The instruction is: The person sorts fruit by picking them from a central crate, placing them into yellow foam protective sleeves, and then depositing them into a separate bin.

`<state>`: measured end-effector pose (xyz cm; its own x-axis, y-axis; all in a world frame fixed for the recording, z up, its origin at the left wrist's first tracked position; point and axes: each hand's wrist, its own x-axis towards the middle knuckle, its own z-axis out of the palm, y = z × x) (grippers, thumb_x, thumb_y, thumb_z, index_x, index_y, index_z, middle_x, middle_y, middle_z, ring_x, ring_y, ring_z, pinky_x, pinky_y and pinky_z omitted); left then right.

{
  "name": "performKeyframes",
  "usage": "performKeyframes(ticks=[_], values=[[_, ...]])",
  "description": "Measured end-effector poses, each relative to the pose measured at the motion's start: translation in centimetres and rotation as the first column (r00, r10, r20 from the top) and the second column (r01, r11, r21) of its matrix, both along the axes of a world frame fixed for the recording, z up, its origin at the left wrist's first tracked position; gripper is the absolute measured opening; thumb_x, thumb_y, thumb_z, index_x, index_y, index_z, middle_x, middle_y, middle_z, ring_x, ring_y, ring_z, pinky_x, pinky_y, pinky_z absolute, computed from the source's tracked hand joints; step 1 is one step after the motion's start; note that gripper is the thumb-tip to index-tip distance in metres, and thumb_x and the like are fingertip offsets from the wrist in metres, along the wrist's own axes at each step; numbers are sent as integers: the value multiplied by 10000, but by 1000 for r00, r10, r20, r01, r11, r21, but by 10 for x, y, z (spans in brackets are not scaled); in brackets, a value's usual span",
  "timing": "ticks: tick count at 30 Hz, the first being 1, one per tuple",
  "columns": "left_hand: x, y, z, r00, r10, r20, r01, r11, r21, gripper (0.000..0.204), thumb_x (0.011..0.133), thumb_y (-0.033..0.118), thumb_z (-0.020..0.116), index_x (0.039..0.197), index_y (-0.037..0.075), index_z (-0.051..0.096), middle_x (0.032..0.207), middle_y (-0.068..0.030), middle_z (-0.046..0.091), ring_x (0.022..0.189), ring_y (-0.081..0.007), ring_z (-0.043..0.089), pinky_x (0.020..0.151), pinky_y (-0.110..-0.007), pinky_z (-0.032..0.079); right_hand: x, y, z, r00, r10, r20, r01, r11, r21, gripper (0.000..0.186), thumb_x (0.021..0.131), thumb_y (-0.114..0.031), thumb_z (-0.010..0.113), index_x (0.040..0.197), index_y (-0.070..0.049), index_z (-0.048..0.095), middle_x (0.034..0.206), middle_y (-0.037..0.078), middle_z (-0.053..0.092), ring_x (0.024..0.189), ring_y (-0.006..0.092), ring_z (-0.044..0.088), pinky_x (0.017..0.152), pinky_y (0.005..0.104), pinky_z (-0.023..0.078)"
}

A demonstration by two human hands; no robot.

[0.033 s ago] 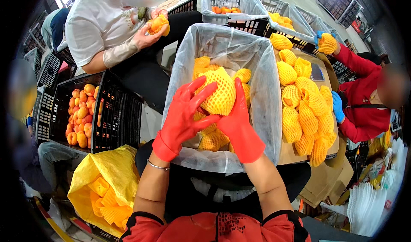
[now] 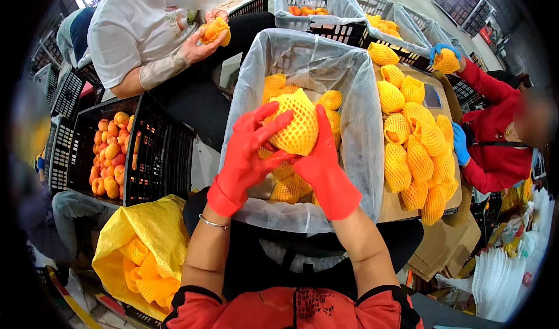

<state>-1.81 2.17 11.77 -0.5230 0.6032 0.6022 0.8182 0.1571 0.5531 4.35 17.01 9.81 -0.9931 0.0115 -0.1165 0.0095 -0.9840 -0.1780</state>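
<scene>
Between my two red-gloved hands is a peach in a yellow foam net (image 2: 297, 122), held above an open crate lined with clear plastic (image 2: 356, 79). My left hand (image 2: 247, 154) cups the left side with curved fingers, its thumb near the bottom. Against the right side and underside presses my right hand (image 2: 321, 169), fingers pointing up. Several yellow-netted fruits (image 2: 286, 190) lie in the crate below, partly hidden by my hands. The foam covers the held fruit, so its skin barely shows.
Netted fruits (image 2: 418, 134) are heaped on cardboard at right, beside a co-worker in red (image 2: 495, 131) with blue gloves. At left are a black crate of bare peaches (image 2: 110, 154) and a yellow sack (image 2: 169, 224) of foam nets. Another person in white (image 2: 125, 38) handles a fruit.
My hands and the netted peach have shifted very slightly up and to the left. The grip looks the same.
</scene>
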Motion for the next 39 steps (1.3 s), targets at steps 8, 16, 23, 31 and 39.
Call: performKeyframes(ticks=[8, 16, 23, 31, 39], values=[[-5, -14, -26, 873, 49, 486, -191, 950, 246, 210, 852, -33, 600, 1048, 6, 666, 994, -110, 678, 909, -189, 641, 791, -302, 510, -7, -17, -19, 999, 36, 9, -37, 987, 157, 533, 962, -413, 578, 1393, -103, 524, 1329, 103, 630, 1123, 294, 663, 879, 509, 571], [-9, -23, -17, 582, -201, 788, -160, 922, 354, 252, 899, 56, 622, 1141, -14, 638, 1012, -103, 673, 946, -157, 641, 867, -294, 499, 3, -24, -18, 970, -12, -243, 155, 800, 580, 615, 983, -502, 473, 1412, -62, 487, 1342, 151, 613, 1142, 331, 648, 819, 521, 573], [3, -4, -17, 935, -251, 250, 245, 968, 55, 766, 752, 94, 804, 1452, 115, 493, 1560, -140, 380, 1476, -332, 313, 1212, -439, 254, 0, -29, -53, 900, -413, -142, 354, 499, 791, 517, 1081, -330, 432, 1514, -49, 399, 1488, 92, 480, 1330, 216, 500, 1102, 356, 425], [9, -4, -2, 622, -551, 556, 71, 747, 661, 745, 762, 153, 867, 1410, 115, 501, 1481, -114, 427, 1419, -260, 380, 1170, -395, 328, -6, -10, -7, 938, -343, -50, 340, 879, 334, 589, 1009, -464, 547, 1456, -88, 473, 1370, 123, 595, 1252, 280, 577, 1093, 414, 452], [-3, -1, -10, 991, 93, -97, -75, 981, 177, 485, 756, 243, 856, 1150, 43, 656, 1255, -193, 591, 1209, -367, 565, 1034, -456, 441, 2, -4, -6, 995, -57, -77, 60, 998, 36, 588, 956, -377, 661, 1433, -84, 481, 1393, 122, 579, 1273, 291, 571, 1045, 470, 500]])
